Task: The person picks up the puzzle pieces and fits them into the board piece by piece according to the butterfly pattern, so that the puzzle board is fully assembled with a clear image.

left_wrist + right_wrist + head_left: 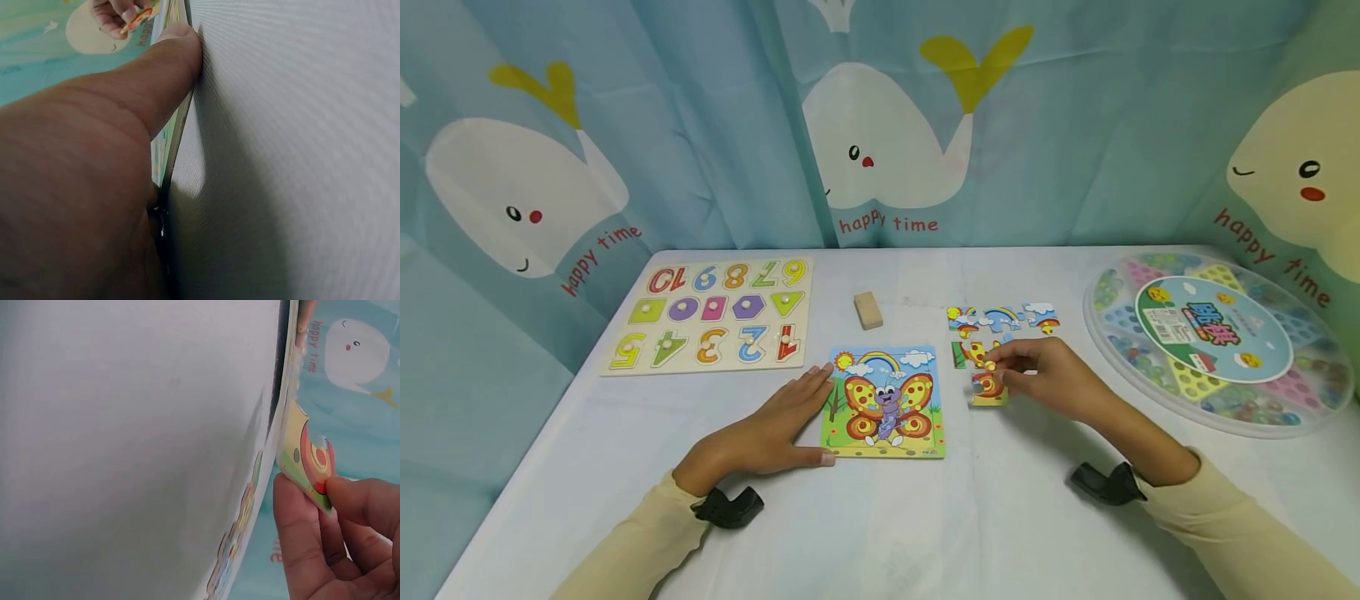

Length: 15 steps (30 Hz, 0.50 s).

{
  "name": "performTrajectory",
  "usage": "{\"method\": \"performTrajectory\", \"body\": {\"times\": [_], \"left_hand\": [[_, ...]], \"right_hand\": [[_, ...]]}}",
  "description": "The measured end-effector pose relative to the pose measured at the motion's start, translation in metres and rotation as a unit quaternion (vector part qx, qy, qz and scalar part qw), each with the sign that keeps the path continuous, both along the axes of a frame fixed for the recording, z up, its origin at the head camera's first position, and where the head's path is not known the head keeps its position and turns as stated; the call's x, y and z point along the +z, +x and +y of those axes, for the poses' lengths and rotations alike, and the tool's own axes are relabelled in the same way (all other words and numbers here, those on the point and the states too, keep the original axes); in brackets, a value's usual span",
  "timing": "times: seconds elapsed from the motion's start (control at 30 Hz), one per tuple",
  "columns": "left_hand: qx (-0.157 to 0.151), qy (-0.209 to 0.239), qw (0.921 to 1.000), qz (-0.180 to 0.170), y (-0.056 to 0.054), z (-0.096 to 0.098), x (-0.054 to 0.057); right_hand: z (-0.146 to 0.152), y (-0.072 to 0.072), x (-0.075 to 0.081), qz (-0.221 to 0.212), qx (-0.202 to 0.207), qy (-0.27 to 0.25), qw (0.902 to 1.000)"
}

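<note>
My left hand (767, 433) lies at the left side of a square butterfly puzzle board (931, 433), fingers and thumb extended against its edge. In the left wrist view the thumb (165, 69) presses on the board's edge. To the right of the board, my right hand (1048, 371) pinches a puzzle piece between thumb and fingers. That puzzle piece (306, 459), with red and yellow rings and a green strip, is tilted up in the right wrist view. Just beyond it lie loose puzzle pieces (1002, 319) with rainbow, cloud and sun parts; the hand partly hides some.
A wooden number-and-shape peg board (700, 364) lies at the back left. Behind the puzzle board is a small wooden block (868, 311). A round lidded game box (1217, 329) with coloured beads stands at the right. A whale-print curtain (715, 150) hangs behind the white-covered table (880, 525).
</note>
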State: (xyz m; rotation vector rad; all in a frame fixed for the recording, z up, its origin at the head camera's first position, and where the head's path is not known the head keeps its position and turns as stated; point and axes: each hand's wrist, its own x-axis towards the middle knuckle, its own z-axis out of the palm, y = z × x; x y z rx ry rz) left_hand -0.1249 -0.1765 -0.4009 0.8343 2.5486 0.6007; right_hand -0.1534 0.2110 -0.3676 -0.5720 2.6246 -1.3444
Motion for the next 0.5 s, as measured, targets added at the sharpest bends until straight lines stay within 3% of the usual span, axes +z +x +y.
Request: {"method": "performTrajectory", "body": {"times": [0.17, 0.23, 0.5], "left_hand": [[0.003, -0.001, 1.0000, -0.002, 0.000, 0.001, 0.001], [0.002, -0.002, 1.0000, -0.002, 0.000, 0.000, 0.000], [0.000, -0.001, 1.0000, -0.003, 0.000, 0.001, 0.001]], "right_hand": [[-0.009, 0.000, 0.001, -0.054, 0.013, -0.060, 0.9966], [-0.014, 0.000, 0.001, -0.057, 0.022, -0.068, 0.9958], [-0.028, 0.002, -0.001, -0.056, 0.045, -0.056, 0.9958]]}}
